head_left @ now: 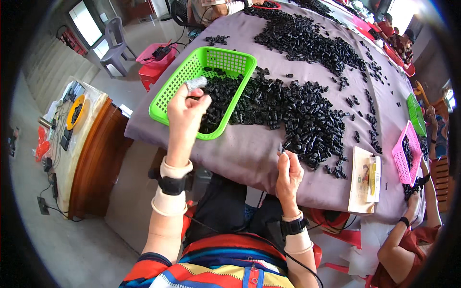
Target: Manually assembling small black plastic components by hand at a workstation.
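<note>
While the left hand (186, 108) hovers over the bright green perforated plastic basket (205, 67), its fingertips are pinched on a small pale grey piece (196, 83), blurred, kind unclear. Basket sits at the near-left of the mauve cloth-covered table (249, 149), part-filled with small black moulded plastic parts (218, 98). Right hand (288, 174) is low at the table edge, fingers closed round a thin pointed tool (281, 148), tip up; blade or pick, can't tell. Main heap of the same black parts (307, 115) lies just right of the basket, touching its rim.

Judgement: mid-cycle, a piece being handled over the basket. Next move calls for a clean release inside the rim, then a fresh part from the heap brought to the tool tip.
</note>
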Tool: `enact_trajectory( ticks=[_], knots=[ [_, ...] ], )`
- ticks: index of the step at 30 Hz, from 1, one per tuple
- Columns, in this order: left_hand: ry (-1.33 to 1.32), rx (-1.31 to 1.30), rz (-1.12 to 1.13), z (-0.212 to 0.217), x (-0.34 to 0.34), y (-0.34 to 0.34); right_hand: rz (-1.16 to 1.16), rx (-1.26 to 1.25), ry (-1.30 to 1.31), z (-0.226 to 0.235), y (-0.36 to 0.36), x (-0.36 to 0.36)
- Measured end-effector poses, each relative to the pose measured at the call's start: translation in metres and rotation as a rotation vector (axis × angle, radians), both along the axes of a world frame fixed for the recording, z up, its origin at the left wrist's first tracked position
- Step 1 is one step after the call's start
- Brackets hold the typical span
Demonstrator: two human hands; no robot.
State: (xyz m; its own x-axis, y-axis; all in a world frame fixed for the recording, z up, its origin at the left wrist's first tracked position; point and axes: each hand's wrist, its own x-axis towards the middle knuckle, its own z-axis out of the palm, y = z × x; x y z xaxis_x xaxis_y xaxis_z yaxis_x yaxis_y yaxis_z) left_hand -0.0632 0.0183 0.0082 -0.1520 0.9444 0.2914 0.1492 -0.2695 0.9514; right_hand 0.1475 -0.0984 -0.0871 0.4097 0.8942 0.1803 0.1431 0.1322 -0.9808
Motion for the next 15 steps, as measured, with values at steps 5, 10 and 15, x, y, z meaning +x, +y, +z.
enact_trajectory(
  ticks=[5,10,15],
  knots=[
    [0.224,-0.085,-0.329,-0.030,0.065,-0.037,-0.035,0.019,0.039,-0.010,-0.001,0.002],
    [0.246,-0.041,-0.410,-0.093,0.121,-0.031,-0.095,0.065,0.076,-0.014,0.000,0.002],
    [0.375,-0.003,-0.324,-0.102,0.142,-0.023,-0.141,0.094,0.103,-0.012,0.002,-0.002]
  ],
)
